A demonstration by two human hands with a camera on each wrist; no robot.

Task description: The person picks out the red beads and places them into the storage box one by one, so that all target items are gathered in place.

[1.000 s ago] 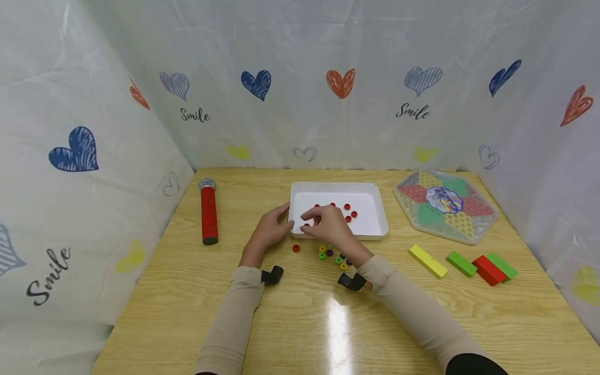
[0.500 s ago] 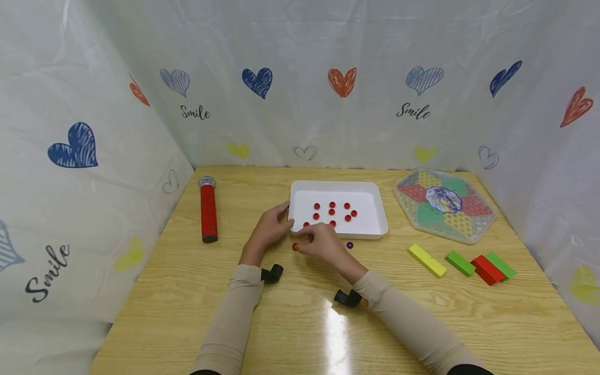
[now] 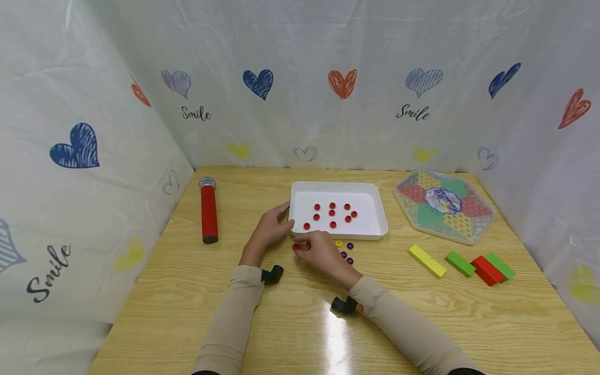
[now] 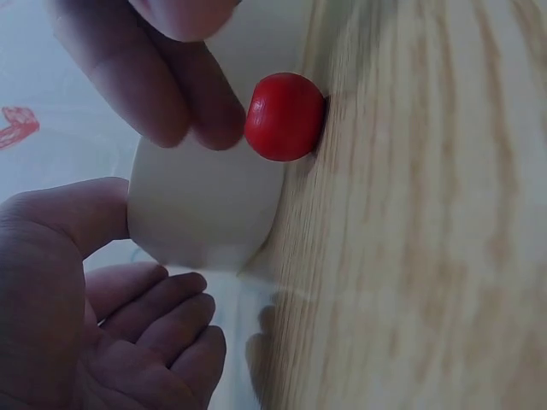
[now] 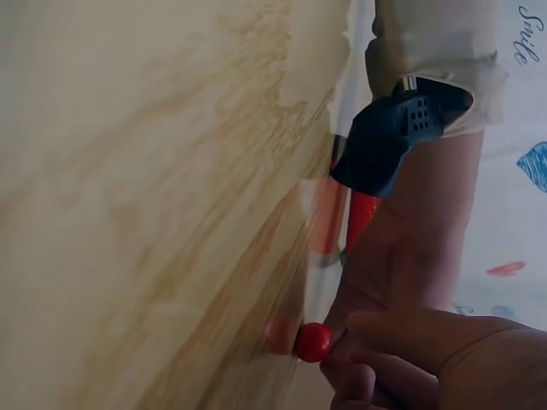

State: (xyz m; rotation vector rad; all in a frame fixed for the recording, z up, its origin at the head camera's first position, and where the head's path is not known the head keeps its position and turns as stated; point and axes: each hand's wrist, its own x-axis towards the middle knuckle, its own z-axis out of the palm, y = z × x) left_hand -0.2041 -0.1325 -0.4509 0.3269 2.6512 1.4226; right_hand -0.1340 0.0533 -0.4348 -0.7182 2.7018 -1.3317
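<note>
In the head view my left hand (image 3: 272, 227) holds the left end of a shallow white tray (image 3: 379, 230), its thumb against the front corner. The left wrist view shows that thumb on the tray wall (image 4: 205, 205). Several red beads (image 3: 332, 213) lie spread inside the tray. My right hand (image 3: 323, 252) is lowered in front of the tray beside a single red bead (image 3: 296, 247) on the table. In the left wrist view its fingertips stand right beside this bead (image 4: 286, 117), not wrapped round it. Whether they touch it is unclear.
Yellow (image 3: 338, 244) and purple beads (image 3: 350, 246) lie right of the right hand, which may hide others. A red tube (image 3: 209, 213) stands out at the left. On the right are a hexagonal game board (image 3: 445, 205) and yellow (image 3: 427, 261), green (image 3: 460, 263) and red blocks (image 3: 488, 270).
My right hand has moved from over the tray down towards me, to the red bead on the table. The beads inside the tray are uncovered. My left hand stays at the tray's left end.
</note>
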